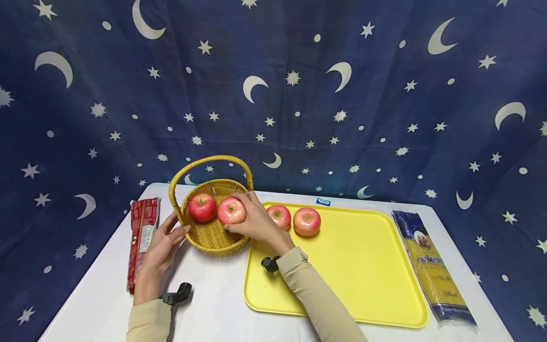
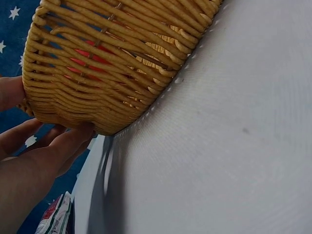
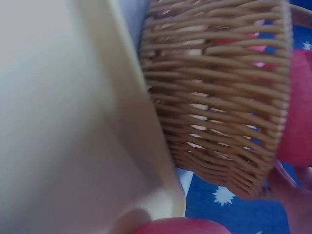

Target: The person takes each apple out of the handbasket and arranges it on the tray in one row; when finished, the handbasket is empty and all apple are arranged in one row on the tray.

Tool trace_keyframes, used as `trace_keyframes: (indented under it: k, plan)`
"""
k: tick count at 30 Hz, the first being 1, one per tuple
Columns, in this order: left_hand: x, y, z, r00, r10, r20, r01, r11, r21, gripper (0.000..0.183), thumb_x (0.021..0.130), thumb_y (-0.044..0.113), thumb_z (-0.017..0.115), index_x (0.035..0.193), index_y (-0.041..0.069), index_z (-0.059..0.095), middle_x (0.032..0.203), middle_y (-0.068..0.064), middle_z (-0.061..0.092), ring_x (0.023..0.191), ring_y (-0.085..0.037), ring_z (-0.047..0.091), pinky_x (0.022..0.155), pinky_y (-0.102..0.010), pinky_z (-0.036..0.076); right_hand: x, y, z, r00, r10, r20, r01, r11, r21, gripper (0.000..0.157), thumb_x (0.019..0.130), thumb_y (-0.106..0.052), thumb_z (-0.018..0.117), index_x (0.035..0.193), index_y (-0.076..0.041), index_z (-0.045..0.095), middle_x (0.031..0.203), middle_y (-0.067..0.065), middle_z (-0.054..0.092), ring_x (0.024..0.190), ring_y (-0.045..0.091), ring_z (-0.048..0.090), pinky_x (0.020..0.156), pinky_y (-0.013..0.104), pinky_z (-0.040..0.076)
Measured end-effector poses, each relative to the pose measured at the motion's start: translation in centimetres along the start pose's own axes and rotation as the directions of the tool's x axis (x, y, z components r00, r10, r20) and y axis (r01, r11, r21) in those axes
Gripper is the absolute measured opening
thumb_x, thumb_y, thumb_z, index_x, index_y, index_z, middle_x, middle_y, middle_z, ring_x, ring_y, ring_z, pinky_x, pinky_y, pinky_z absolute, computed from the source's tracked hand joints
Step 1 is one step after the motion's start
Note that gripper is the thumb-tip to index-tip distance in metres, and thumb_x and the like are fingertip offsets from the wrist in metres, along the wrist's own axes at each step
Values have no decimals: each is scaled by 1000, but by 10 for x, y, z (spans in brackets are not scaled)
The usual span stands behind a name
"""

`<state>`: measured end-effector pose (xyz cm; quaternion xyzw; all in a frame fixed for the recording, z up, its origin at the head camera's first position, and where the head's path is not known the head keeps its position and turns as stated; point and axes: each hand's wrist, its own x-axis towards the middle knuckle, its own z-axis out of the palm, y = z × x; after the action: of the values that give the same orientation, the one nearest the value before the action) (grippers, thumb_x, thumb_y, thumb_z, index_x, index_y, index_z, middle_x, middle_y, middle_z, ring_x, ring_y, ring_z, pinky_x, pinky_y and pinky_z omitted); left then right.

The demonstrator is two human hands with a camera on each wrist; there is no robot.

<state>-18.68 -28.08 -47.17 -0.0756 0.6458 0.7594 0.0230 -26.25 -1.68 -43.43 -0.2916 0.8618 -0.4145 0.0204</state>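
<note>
A yellow wicker basket [image 1: 215, 237] with an arched handle stands at the left of the table. My left hand [image 1: 161, 247] holds its near left rim, thumb on top and fingers against the woven side, as the left wrist view shows. One red apple [image 1: 202, 208] lies inside. My right hand [image 1: 256, 219] grips a second, paler red apple [image 1: 231, 211] over the right part of the basket. In the right wrist view that apple [image 3: 298, 117] is at the basket's rim. Two more apples, one [image 1: 278, 217] partly behind my right hand and one [image 1: 306, 222] beside it, sit on the yellow tray [image 1: 350, 266].
The tray's left edge runs right beside the basket, under my right forearm. A red packet [image 1: 143, 237] lies left of my left hand. A blue and yellow packet [image 1: 433, 266] lies right of the tray. A small blue packet [image 1: 323, 202] is behind the tray, before a star-patterned cloth [image 1: 299, 114].
</note>
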Motion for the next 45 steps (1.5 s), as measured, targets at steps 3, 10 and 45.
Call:
trace_keyframes:
  k: [3, 10, 45]
  plan:
    - [0, 0, 0, 1000, -5, 0, 5, 1000, 0, 82, 104, 7, 55, 167, 13, 4, 174, -10, 4, 155, -26, 20, 117, -19, 36, -11, -3, -5, 1000, 6, -26, -4, 998, 58, 81, 77, -34, 86, 149, -21, 51, 131, 5, 48, 112, 20, 59, 96, 38, 57]
    - [1, -2, 1, 1000, -26, -12, 26, 1000, 0, 82, 104, 7, 57, 167, 15, 5, 174, -10, 3, 155, -26, 21, 113, -16, 39, -38, -5, -19, 996, -6, -92, 15, 996, 93, 81, 76, -34, 88, 148, -25, 52, 133, 4, 50, 116, 21, 58, 100, 42, 54]
    - [0, 1, 0, 999, -32, -11, 32, 999, 20, 85, 103, 11, 60, 167, 11, 3, 174, -11, 1, 153, -20, 24, 108, -12, 41, -131, 53, -128, 862, 316, -397, -236, 942, 237, 82, 78, -33, 90, 149, -18, 51, 140, 7, 58, 125, 28, 55, 107, 49, 51]
